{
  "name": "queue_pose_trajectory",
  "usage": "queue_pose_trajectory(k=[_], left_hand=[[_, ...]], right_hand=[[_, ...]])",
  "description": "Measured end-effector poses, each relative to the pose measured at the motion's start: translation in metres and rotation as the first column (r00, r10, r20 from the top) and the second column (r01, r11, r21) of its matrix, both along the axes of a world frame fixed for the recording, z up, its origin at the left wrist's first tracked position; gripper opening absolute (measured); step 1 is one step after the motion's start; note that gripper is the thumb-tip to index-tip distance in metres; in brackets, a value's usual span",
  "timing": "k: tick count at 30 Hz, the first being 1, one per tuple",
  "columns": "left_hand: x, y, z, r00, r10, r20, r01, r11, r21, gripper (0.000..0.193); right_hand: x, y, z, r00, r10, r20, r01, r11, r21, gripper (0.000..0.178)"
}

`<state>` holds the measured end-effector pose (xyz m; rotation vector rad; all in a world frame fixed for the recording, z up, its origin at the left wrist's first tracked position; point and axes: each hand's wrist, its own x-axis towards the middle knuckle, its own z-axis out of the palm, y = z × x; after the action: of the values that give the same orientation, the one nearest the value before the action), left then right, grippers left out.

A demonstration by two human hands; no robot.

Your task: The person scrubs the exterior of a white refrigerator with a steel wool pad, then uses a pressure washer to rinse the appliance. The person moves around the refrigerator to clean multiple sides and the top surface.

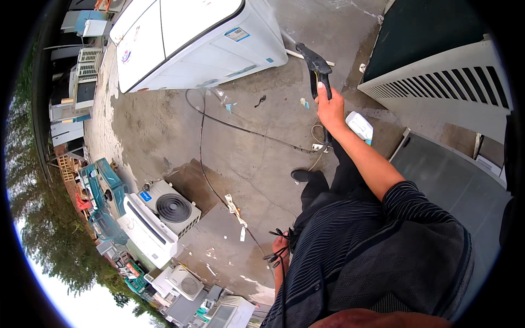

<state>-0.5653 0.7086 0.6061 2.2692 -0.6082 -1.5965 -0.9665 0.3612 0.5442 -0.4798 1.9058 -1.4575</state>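
Observation:
My right hand is closed around the handle of a black spray gun, held out toward a large white appliance with printed labels on its side. A pale streak shows between the gun's front end and the appliance. Below the gun's grip a dark hose meets the handle and curves away across the wet concrete. Low by my body, my left hand has its fingers closed on loops of thin black cord. Part of this hand is hidden by the cord and my clothing.
Beside my right forearm stands a white plastic jug. A louvred cabinet and a grey panel flank my right side. An outdoor air-conditioner unit and a white indoor unit lie left. Hose and tape scraps cross the ground.

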Motion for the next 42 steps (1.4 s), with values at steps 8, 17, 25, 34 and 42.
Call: queue_pose_trajectory(k=[8, 17, 25, 34, 42], left_hand=[[0.067, 0.144, -0.051, 0.907, -0.397, 0.138, 0.413, 0.903, -0.119, 0.018], [0.115, 0.18, -0.091, 0.996, 0.089, -0.01, -0.089, 0.996, -0.02, 0.02], [0.168, 0.186, -0.105, 0.589, 0.797, -0.133, -0.804, 0.595, 0.007, 0.019], [0.151, 0.214, -0.117, 0.831, 0.557, -0.009, -0.556, 0.83, 0.045, 0.017], [0.161, 0.189, -0.106, 0.759, 0.65, -0.037, -0.65, 0.76, 0.004, 0.018]], right_hand=[[0.062, -0.011, 0.006, 0.99, 0.144, 0.002, -0.143, 0.985, 0.097, 0.058], [0.134, -0.025, 0.024, 0.866, 0.302, -0.398, -0.258, 0.953, 0.161, 0.059], [0.272, -0.072, 0.113, 0.541, 0.537, -0.647, -0.492, 0.826, 0.274, 0.054], [0.354, -0.113, 0.13, 0.354, 0.668, -0.655, -0.641, 0.683, 0.35, 0.055], [0.389, -0.161, 0.079, 0.251, 0.742, -0.622, -0.624, 0.615, 0.482, 0.057]])
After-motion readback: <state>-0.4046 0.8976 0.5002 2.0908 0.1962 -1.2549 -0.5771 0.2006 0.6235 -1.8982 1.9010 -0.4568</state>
